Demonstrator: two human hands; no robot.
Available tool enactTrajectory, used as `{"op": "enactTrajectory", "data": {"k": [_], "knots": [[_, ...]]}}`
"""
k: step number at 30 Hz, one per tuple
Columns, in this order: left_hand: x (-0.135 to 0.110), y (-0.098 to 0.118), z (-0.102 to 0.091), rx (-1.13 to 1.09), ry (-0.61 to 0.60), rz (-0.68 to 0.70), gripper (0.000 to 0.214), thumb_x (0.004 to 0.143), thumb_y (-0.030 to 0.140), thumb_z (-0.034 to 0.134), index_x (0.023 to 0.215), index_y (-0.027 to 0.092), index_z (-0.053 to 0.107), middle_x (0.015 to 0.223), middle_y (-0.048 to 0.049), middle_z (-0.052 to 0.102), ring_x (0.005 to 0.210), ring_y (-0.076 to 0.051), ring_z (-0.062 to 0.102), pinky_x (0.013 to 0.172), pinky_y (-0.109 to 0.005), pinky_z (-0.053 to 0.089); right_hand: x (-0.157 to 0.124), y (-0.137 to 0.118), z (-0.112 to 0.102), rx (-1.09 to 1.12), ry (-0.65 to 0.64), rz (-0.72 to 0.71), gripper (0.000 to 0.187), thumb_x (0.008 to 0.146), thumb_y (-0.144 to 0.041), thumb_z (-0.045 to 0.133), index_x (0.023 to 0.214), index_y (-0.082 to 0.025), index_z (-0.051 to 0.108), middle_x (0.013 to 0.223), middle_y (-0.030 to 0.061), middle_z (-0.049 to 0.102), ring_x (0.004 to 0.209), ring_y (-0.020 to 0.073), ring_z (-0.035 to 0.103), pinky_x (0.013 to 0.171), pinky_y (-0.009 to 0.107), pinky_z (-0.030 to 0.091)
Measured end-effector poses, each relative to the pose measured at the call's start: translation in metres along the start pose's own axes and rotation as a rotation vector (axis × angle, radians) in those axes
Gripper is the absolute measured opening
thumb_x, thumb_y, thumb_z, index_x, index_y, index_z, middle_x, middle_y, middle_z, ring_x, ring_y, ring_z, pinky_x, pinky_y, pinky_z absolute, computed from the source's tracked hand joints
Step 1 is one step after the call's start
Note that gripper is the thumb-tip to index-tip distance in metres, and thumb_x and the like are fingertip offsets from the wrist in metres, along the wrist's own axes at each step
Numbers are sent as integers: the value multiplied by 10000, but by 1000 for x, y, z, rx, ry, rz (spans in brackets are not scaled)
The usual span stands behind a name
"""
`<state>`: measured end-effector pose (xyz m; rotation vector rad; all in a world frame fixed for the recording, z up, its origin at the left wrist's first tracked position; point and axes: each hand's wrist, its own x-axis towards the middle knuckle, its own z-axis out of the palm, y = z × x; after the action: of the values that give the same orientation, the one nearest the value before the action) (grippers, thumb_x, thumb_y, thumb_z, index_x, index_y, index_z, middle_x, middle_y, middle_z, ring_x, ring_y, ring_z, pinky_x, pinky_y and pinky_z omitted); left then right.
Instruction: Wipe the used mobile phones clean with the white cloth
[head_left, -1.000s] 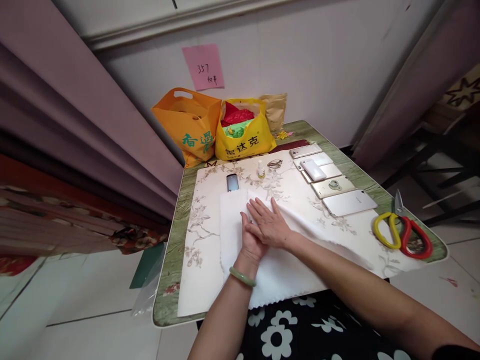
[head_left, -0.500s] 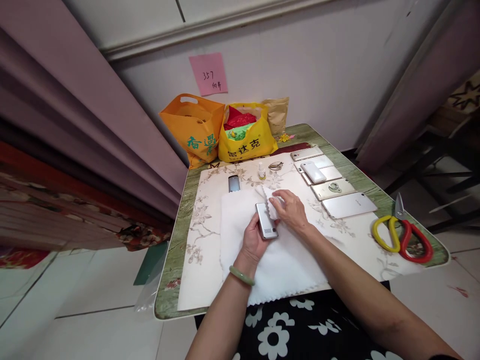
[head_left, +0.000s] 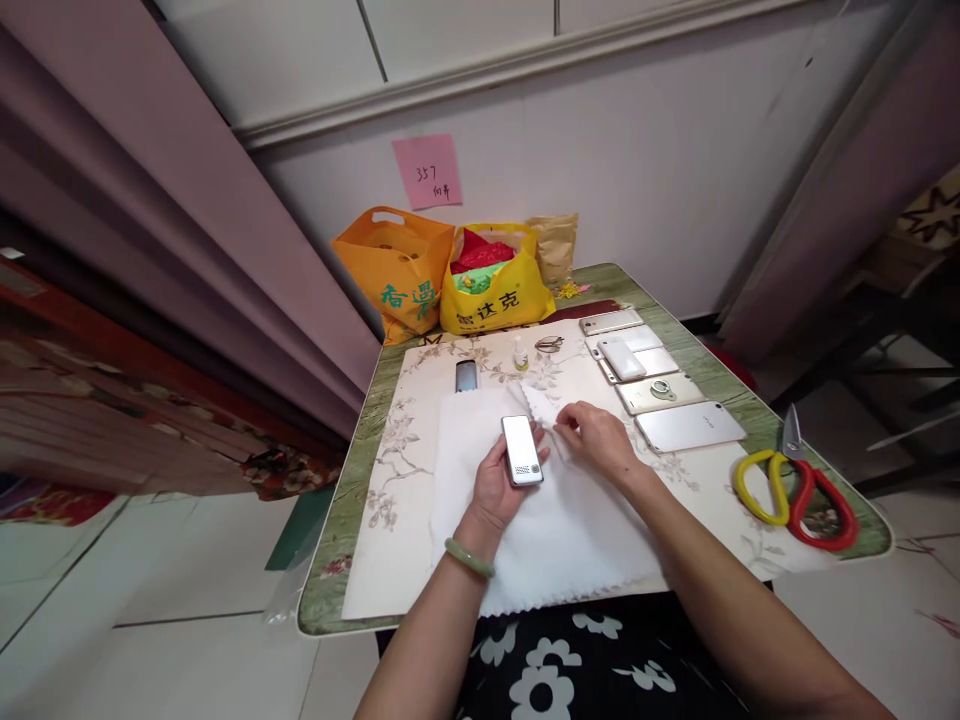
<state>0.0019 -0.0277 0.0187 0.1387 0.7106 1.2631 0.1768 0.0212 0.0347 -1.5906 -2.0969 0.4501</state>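
Observation:
My left hand (head_left: 496,487), with a green bangle at the wrist, grips a small silver phone (head_left: 520,450) back side up, just above a white cloth (head_left: 551,530) spread on the table. My right hand (head_left: 600,443) sits right of the phone and pinches a raised fold of that cloth near its far corner.
A dark phone (head_left: 466,376), a small bottle (head_left: 520,352) and glasses (head_left: 549,344) lie beyond the cloth. Several phones (head_left: 688,426) are lined up at the right. Yellow and red scissors (head_left: 793,485) rest by the right edge. Orange (head_left: 397,272) and yellow bags (head_left: 493,282) stand at the wall.
A second ago both hands lay flat on the cloth. The left hand has since lifted the silver phone out, and the right hand has pulled the cloth's corner off it and moved right.

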Motion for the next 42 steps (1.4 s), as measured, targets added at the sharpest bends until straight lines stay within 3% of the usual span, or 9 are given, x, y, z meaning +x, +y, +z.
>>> {"op": "enactTrajectory", "data": {"k": [6, 11, 15, 20, 24, 30, 33, 37, 42], "knots": [[1, -2, 6, 21, 67, 12, 344, 862, 323, 584, 1161, 155, 604, 1211, -133, 647, 1141, -306, 600, 916, -520, 515, 27, 8, -24, 187, 229, 90, 194, 822, -416, 617, 816, -233, 682, 857, 30, 671, 678, 167, 574, 607, 281, 365], [-10, -10, 14, 221, 78, -39, 465, 827, 453, 619, 1173, 143, 595, 1091, -162, 676, 922, -275, 677, 734, -428, 566, 27, -3, -17, 856, 100, 185, 323, 733, -513, 675, 800, -198, 659, 652, -12, 599, 549, 125, 468, 516, 250, 338], [-20, -14, 15, 514, 32, 166, 562, 752, 387, 729, 1248, 191, 552, 1045, -118, 682, 816, -192, 669, 696, -318, 532, 16, -13, -6, 1209, -132, 142, 316, 711, -491, 716, 786, -192, 649, 651, -33, 572, 553, 104, 446, 525, 236, 341], [-22, -7, 19, 868, -68, 386, 460, 684, 306, 778, 1099, 172, 632, 1078, -95, 678, 979, -215, 620, 865, -342, 483, 12, -14, 3, 1293, -128, 82, 266, 709, -441, 755, 798, -200, 688, 793, -8, 647, 715, 141, 554, 695, 270, 424], [-18, -2, 28, 1009, -130, 475, 478, 726, 306, 737, 1171, 189, 609, 1108, -86, 677, 1023, -221, 606, 923, -355, 456, 10, -9, 4, 1420, -313, 74, 391, 785, -514, 673, 1050, -227, 683, 1040, 35, 680, 933, 202, 605, 860, 327, 443], [-1, -5, 33, 1088, -67, 552, 507, 715, 301, 743, 1188, 180, 606, 1126, -81, 678, 1032, -217, 608, 943, -357, 452, 11, -8, 9, 1576, -487, 285, 469, 800, -618, 594, 944, -183, 695, 874, 62, 710, 852, 239, 643, 800, 357, 488], [3, -10, 36, 1158, -69, 566, 458, 727, 295, 728, 1159, 183, 626, 1084, -69, 690, 975, -210, 618, 915, -357, 466, 15, -7, 15, 1634, -394, 402, 411, 747, -585, 669, 801, -178, 676, 735, 33, 687, 716, 199, 625, 732, 326, 489], [3, -17, 41, 1153, -111, 562, 436, 731, 275, 723, 1151, 193, 640, 1102, -64, 686, 1014, -217, 610, 954, -363, 448, 18, -5, 18, 1609, -164, 411, 377, 683, -555, 741, 743, -197, 641, 689, -17, 660, 655, 154, 584, 698, 286, 474], [7, -14, 47, 916, -37, 497, 443, 703, 297, 755, 1120, 181, 662, 1094, -79, 701, 1005, -215, 629, 954, -350, 453, 13, -4, 20, 1540, -233, 467, 496, 750, -669, 611, 847, -186, 679, 806, 30, 705, 796, 211, 632, 787, 339, 489]]}}
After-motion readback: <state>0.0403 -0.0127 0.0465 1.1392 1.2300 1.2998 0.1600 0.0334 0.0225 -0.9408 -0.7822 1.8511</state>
